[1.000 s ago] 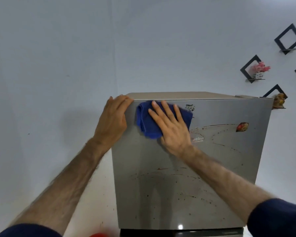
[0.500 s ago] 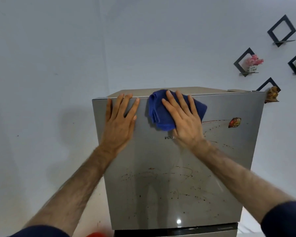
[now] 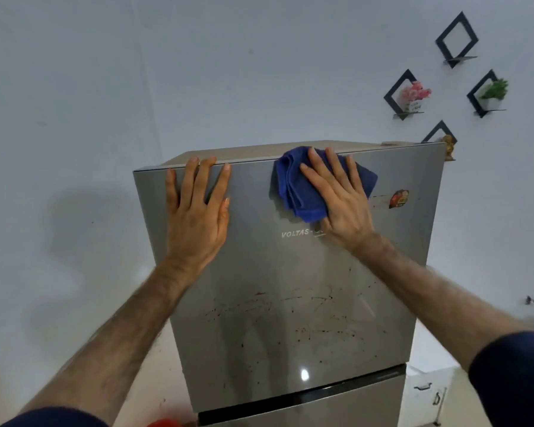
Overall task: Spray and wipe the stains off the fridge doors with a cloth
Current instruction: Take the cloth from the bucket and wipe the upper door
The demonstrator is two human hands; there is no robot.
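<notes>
The grey upper fridge door (image 3: 259,349) fills the middle of the view, streaked with thin reddish-brown stains across its lower half. A folded blue cloth (image 3: 293,186) lies flat against the door near its top edge. My right hand (image 3: 342,201) presses on the cloth with straight, spread fingers. To the left, my left hand (image 3: 198,211) rests flat on the door, its fingertips reaching the top edge. A small red sticker (image 3: 399,198) sits right of the cloth. The top strip of the lower door (image 3: 321,408) shows beneath a dark gap.
Black diamond wall shelves hang at the upper right, one holding pink flowers (image 3: 415,94), another a green plant (image 3: 494,90). A small figurine (image 3: 449,146) stands by the fridge's top right corner. A red object (image 3: 164,423) peeks in at the bottom edge. White cabinet (image 3: 426,392) at lower right.
My right hand slid the cloth rightward along the top of the door. My left hand moved from the door's left edge onto its front face, lying flat.
</notes>
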